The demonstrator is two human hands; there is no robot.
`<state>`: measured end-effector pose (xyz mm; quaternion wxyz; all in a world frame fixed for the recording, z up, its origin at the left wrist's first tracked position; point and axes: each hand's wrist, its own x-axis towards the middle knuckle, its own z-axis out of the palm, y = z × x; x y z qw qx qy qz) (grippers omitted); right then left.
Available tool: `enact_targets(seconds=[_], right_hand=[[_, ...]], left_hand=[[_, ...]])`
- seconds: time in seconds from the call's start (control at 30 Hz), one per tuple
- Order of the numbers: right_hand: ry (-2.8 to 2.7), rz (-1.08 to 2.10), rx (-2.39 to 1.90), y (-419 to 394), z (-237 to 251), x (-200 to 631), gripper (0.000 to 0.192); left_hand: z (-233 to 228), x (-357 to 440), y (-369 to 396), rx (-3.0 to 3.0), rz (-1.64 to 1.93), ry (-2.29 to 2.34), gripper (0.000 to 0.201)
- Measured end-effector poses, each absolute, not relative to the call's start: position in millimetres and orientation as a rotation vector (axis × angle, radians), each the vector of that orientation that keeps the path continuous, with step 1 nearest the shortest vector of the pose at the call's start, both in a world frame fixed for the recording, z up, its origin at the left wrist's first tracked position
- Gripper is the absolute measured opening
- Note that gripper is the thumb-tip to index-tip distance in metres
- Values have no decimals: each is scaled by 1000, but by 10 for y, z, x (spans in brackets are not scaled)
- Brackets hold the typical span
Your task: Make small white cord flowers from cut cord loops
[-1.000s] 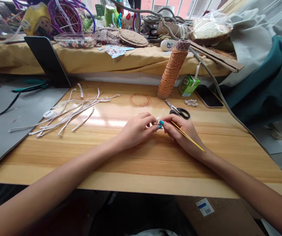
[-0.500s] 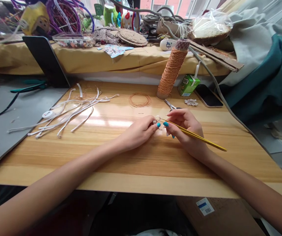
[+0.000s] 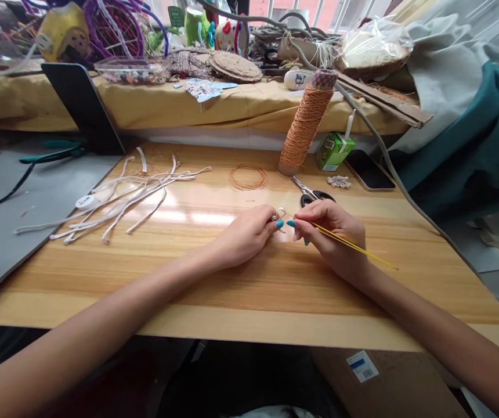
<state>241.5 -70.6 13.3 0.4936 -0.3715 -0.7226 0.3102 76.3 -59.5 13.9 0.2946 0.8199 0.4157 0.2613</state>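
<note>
My left hand (image 3: 245,233) rests on the wooden table (image 3: 249,290) and pinches a small metal ring piece (image 3: 278,215) between thumb and fingers. My right hand (image 3: 332,232) sits just to its right, fingertips almost touching the left ones, and grips yellow tweezers (image 3: 349,245) whose tips point left at the ring and whose tail sticks out to the right over my wrist. Both hands have teal-painted nails.
Black-handled scissors (image 3: 314,193) lie just behind my right hand. Behind them are a coil of orange cord (image 3: 248,176), a tall cone of orange cord (image 3: 305,123), a green drink carton (image 3: 335,150), a phone (image 3: 369,170) and small shells (image 3: 339,182). White strips (image 3: 123,194) spread at left. A cluttered shelf runs along the back.
My right hand first lifted away from the left and swung the tweezers flatter to the right, then moved back close to the left fingertips. My left hand has barely moved.
</note>
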Motion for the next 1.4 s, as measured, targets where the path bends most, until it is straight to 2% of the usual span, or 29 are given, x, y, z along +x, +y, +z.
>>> enact_targets(seconds=[0.3,0.7,1.1,1.4], right_hand=[[-1758,614,-799,-746,133,2386,7],[-1843,517,-877,-779,70,2345,13],[-1979,220,-821,-772,97,2340,17],[-2000,207,-845,-783,85,2342,18]], left_hand=[[121,763,-594,2061,734,1034,17],[48,750,-576,1884,762,952,20],[58,753,-587,1833,780,973,18],[75,744,-589,1798,788,1004,18]])
